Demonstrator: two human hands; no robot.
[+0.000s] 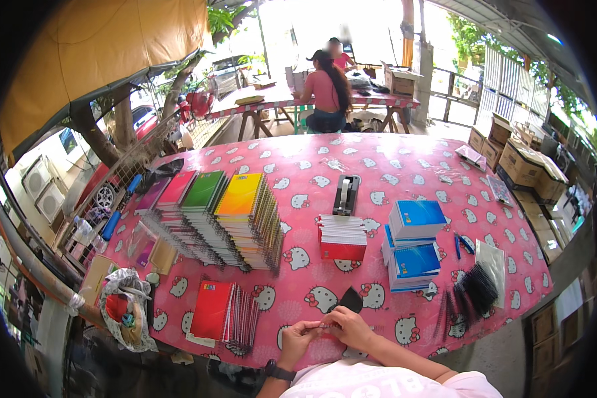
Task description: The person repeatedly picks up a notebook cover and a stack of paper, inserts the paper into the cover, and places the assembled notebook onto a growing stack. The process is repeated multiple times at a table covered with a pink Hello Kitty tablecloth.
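Near the front edge of the table, my left hand [298,343] and my right hand [349,329] meet with their fingertips pinched together. Whatever lies between the fingers is too small to make out. Just beyond the right hand is a flat black piece [349,300], partly covered by it; I cannot tell whether the hand touches it. A fanned stack of red spiral notebooks [213,310] lies to the left of my hands. Ahead of them sits a pile of red-covered booklets [342,251], with a black tape dispenser [346,195] behind it.
Tall stacks of yellow [241,194], green [204,190] and pink spiral notebooks stand at left. Blue booklets [418,260] and black binding coils [476,289] lie at right. A plastic bag [127,312] hangs at the left edge. Cardboard boxes [521,166] and a seated person [326,93] are farther off.
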